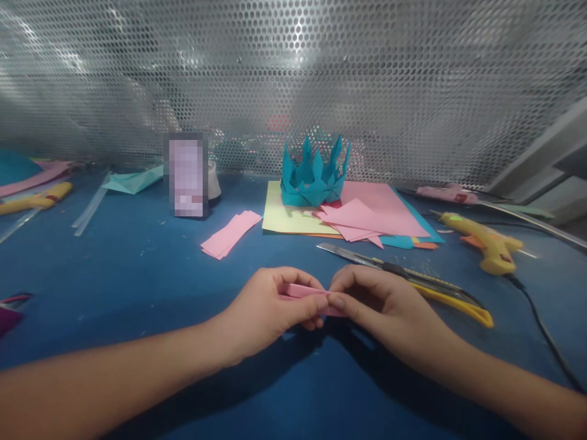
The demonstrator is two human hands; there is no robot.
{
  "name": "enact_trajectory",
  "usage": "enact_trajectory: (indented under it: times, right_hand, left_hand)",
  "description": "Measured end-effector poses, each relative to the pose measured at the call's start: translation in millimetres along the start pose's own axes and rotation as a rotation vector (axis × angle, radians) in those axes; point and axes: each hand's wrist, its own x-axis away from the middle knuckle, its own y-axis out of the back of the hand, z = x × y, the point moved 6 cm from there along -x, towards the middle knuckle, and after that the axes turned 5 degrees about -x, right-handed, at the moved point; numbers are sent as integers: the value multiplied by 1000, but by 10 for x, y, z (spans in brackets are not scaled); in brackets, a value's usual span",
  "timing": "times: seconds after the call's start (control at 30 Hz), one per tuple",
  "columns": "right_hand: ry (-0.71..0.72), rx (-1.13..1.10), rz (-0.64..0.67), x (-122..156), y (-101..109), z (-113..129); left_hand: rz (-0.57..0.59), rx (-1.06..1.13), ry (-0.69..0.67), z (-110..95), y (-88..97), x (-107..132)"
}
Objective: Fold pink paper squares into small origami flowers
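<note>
Between my two hands is a small folded strip of pink paper (298, 291), held just above the blue table. My left hand (279, 302) pinches it from the left, with thumb and fingers closed over its middle. From the other side my right hand (371, 296) grips the right end between thumb and forefinger. Both thumb tips nearly meet, and they cover part of the fold. A short stack of pink paper strips (232, 234) lies beyond my left hand. Close behind my right hand rests a utility knife (408, 275) with its blade out.
A blue paper crown (314, 183) stands on coloured paper sheets (389, 211), beside pink cut pieces (353, 217). A yellow glue gun (486, 241) with a cord lies at right, another glue gun (41, 200) at far left. A propped phone (187, 176) stands before a perforated metal panel (257, 79).
</note>
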Motion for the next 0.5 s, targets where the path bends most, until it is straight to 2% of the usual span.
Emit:
enact_trajectory:
  times: [0.3, 0.5]
  right_hand:
    - [11, 56, -23, -4, 69, -12]
    - [35, 7, 7, 10, 61, 9]
  left_hand:
    - [-69, 70, -15, -8, 44, 17]
    - [-109, -62, -64, -52, 89, 14]
